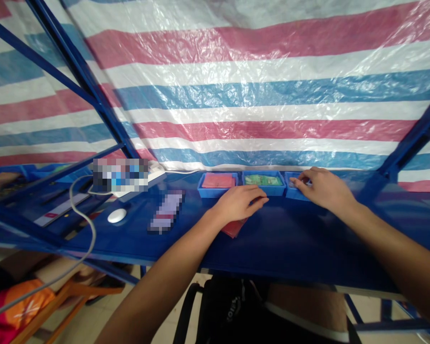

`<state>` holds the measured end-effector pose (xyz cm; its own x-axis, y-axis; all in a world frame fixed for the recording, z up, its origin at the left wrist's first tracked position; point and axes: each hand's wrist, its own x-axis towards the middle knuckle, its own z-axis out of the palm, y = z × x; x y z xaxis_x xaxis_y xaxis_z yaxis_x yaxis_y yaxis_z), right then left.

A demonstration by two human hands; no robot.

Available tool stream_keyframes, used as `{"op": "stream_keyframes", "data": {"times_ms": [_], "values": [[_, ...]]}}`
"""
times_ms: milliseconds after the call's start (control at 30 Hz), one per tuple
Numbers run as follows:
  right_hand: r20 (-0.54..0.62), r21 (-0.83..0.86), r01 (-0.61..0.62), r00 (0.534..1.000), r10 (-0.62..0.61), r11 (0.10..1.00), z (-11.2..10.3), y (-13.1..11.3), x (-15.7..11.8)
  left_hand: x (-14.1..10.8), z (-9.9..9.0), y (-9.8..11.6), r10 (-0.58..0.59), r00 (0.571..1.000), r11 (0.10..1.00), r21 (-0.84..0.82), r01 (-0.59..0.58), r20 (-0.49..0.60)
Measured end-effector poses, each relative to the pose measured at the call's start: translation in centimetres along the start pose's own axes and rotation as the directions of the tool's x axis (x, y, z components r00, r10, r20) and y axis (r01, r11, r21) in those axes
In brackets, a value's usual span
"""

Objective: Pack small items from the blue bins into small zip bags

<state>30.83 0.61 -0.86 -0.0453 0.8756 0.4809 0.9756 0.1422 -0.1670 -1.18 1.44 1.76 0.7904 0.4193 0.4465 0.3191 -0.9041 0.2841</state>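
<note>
My left hand (241,203) is palm down above the table, its fingers loosely stretched to the right and the thumb a little apart. Beneath it a flat reddish packet (234,228) lies on the table, partly hidden by the hand. Just beyond are a blue bin (212,192) of pink-red packets (218,180) and a second blue bin (264,190) with green packets (263,180). My right hand (324,188) reaches over a third blue bin (296,193), thumb and fingers apart at its contents, which I cannot make out.
On the left of the blue table (290,243) lie a blurred-out phone-like object (166,211), a white oval object (116,216) and a white power strip (156,176) with a cable (93,234). Blue frame posts (103,112) flank a striped plastic sheet (258,91). Another person's arm (2,182) shows far left.
</note>
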Motion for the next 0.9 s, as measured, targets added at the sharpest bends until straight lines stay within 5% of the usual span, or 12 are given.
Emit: {"op": "stream_keyframes", "data": {"times_ms": [267, 467, 733, 900], "values": [[-0.096, -0.051, 0.030, 0.995, -0.035, 0.998, -0.8, -1.2, -0.3, -1.5, -2.6, 0.0, -0.355, 0.928, 0.927, 0.174, 0.333, 0.116], [-0.149, -0.003, 0.088, 0.985, -0.087, 0.996, -1.0, -1.7, -0.6, -1.9, -2.9, -0.7, -0.438, 0.829, 0.899, 0.134, 0.418, 0.349], [-0.263, 0.108, 0.196, 0.951, -0.162, 0.975, -1.1, -3.6, -1.3, -1.5, -2.1, 0.2, -0.347, 0.867, 0.929, 0.005, 0.370, 0.358], [-0.324, 0.396, 0.417, 0.897, -0.301, 0.818, -1.5, -5.5, -2.2, -0.8, -1.4, 0.7, -0.221, 0.924, 0.927, -0.227, 0.299, 0.313]]}}
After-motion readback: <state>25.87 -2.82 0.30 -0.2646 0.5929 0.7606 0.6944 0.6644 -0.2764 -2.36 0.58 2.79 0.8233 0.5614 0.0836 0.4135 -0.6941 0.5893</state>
